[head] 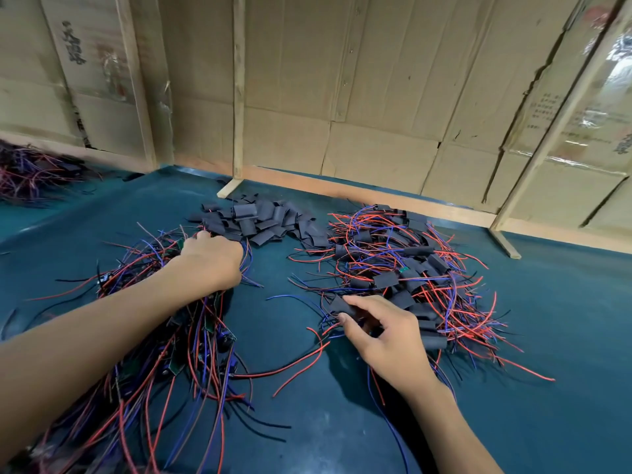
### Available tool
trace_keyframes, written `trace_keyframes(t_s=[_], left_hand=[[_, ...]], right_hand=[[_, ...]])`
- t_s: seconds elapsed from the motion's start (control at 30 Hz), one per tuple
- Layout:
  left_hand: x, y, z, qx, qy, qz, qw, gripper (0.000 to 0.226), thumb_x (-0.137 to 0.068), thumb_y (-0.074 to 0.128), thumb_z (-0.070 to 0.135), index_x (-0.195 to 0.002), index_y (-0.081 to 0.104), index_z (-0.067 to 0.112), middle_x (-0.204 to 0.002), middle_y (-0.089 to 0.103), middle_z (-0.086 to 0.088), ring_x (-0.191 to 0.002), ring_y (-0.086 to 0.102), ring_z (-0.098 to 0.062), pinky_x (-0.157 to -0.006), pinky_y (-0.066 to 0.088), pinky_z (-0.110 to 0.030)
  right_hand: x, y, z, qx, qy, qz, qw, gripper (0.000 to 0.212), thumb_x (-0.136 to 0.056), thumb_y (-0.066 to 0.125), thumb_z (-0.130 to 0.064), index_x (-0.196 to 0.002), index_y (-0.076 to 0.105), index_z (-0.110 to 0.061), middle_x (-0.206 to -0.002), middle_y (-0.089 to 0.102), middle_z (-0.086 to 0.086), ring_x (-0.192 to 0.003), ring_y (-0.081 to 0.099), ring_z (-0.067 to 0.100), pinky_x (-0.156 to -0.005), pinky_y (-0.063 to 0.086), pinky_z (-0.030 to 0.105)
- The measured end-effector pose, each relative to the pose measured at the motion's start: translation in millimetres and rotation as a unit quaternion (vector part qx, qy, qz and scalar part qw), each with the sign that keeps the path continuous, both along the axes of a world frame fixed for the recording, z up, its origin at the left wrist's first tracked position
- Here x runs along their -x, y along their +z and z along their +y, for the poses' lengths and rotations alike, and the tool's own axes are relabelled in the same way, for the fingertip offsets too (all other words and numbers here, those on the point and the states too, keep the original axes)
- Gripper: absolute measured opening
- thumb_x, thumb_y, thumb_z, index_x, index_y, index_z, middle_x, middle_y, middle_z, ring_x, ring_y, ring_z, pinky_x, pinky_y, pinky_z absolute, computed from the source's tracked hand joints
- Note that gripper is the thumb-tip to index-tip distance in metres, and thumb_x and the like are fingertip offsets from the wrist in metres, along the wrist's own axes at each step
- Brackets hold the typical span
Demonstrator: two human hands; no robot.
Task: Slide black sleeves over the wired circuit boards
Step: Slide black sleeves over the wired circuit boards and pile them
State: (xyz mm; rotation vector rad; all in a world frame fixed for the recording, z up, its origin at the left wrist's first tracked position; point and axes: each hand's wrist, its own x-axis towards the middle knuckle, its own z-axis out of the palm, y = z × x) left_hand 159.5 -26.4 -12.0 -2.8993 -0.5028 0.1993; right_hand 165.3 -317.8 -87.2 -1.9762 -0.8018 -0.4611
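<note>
Head view shows a green table [564, 319] with three heaps on it. On the right lies a pile of sleeved boards [403, 268], black sleeves already over them and red and blue wires trailing out; this looks like the finished share. At the back, between the two wire heaps, sits a stack of loose black sleeves [260, 217], still plentiful. On the left spreads a tangle of bare wired circuit boards [178, 336], small green boards showing among the wires, which I judge to be the work left.

The left hand [208, 261] reaches into the far end of the bare heap, its fingers curled down into the wires; whether they hold a board, I cannot tell. The right hand [379, 333] rests at the near edge of the finished pile, thumb and forefinger pinching one sleeved board [342, 305], the other fingers loosely bent.

Judging by the heaps, the job is somewhere near the middle. A further bundle of wires [30, 176] lies at the far left edge, its state unclear
</note>
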Motion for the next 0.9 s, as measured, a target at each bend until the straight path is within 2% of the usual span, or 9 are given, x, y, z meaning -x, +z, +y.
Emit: trace_keyframes(t_s=[0.1,0.27,0.4,0.57,0.63,0.67,0.77,0.83,0.9], left_hand=[[-8,-6,7,0.038,0.013,0.002,0.999,0.029,-0.094,0.057,0.033,-0.074,0.041,0.019,-0.083,0.045,-0.002,-0.102,0.039,-0.029,-0.086,0.032,-0.042],[-14,-2,9,0.087,0.027,-0.009,0.996,0.030,-0.088,0.064,0.036,-0.069,0.047,0.020,-0.079,0.053,-0.002,-0.086,0.051,-0.028,-0.087,0.039,-0.042],[-18,5,13,0.130,0.033,0.037,0.990,0.040,-0.080,0.075,0.054,-0.083,0.058,0.018,-0.084,0.059,-0.001,-0.092,0.056,-0.029,-0.089,0.049,-0.039],[-12,21,13,0.124,0.074,0.016,0.989,0.036,-0.073,0.080,0.047,-0.089,0.058,0.023,-0.101,0.059,-0.005,-0.104,0.044,-0.030,-0.082,0.042,-0.041],[-10,35,12,0.168,0.058,-0.011,0.984,0.032,-0.073,0.081,0.039,-0.092,0.065,0.018,-0.099,0.066,-0.006,-0.092,0.058,-0.026,-0.082,0.052,-0.037],[-8,45,11,0.207,0.052,-0.025,0.977,0.031,-0.074,0.082,0.035,-0.092,0.067,0.014,-0.092,0.070,-0.008,-0.079,0.063,-0.022,-0.072,0.054,-0.032],[-5,75,5,0.394,0.055,-0.083,0.914,0.019,-0.081,0.081,0.016,-0.093,0.071,0.006,-0.083,0.075,-0.015,-0.059,0.063,-0.016,-0.052,0.041,-0.024],[-3,93,2,0.510,0.025,-0.141,0.848,0.011,-0.083,0.078,0.010,-0.093,0.075,0.008,-0.089,0.077,-0.014,-0.074,0.070,-0.018,-0.060,0.049,-0.025],[-3,101,-6,0.634,-0.020,-0.179,0.752,0.017,-0.089,0.074,0.013,-0.105,0.072,0.009,-0.098,0.077,-0.013,-0.086,0.075,-0.021,-0.070,0.058,-0.031]], right_hand=[[1,-1,0,0.001,0.003,0.013,1.000,0.024,-0.085,0.079,-0.014,-0.109,0.077,-0.016,-0.098,0.072,-0.010,-0.078,0.066,0.015,-0.073,0.049,0.013],[1,-1,1,-0.003,-0.002,0.011,1.000,0.024,-0.086,0.077,-0.020,-0.111,0.077,-0.018,-0.100,0.071,-0.013,-0.078,0.066,0.016,-0.071,0.051,0.021],[0,-2,1,-0.005,-0.015,0.002,1.000,0.027,-0.086,0.074,-0.029,-0.111,0.076,-0.020,-0.100,0.071,-0.011,-0.076,0.065,0.015,-0.069,0.050,0.020],[-1,-3,1,-0.011,-0.022,0.004,1.000,0.027,-0.087,0.075,-0.030,-0.113,0.076,-0.021,-0.099,0.069,-0.013,-0.060,0.056,0.010,-0.062,0.044,0.013],[0,-2,1,-0.017,-0.023,0.002,1.000,0.026,-0.087,0.077,-0.027,-0.113,0.075,-0.020,-0.096,0.069,-0.011,-0.058,0.054,0.009,-0.061,0.043,0.012],[0,-2,2,-0.020,-0.025,0.004,0.999,0.026,-0.087,0.078,-0.024,-0.112,0.075,-0.020,-0.095,0.069,-0.010,-0.059,0.054,0.008,-0.060,0.043,0.011],[1,-1,3,-0.026,-0.027,0.008,0.999,0.025,-0.087,0.079,-0.018,-0.112,0.076,-0.017,-0.092,0.068,-0.010,-0.062,0.056,0.006,-0.060,0.042,0.010],[2,0,3,-0.026,-0.030,0.007,0.999,0.024,-0.087,0.079,-0.015,-0.111,0.076,-0.016,-0.091,0.068,-0.010,-0.063,0.057,0.007,-0.060,0.041,0.009],[2,0,4,-0.035,-0.035,0.010,0.999,0.024,-0.087,0.079,-0.013,-0.110,0.076,-0.015,-0.091,0.068,-0.010,-0.065,0.058,0.005,-0.060,0.041,0.009]])
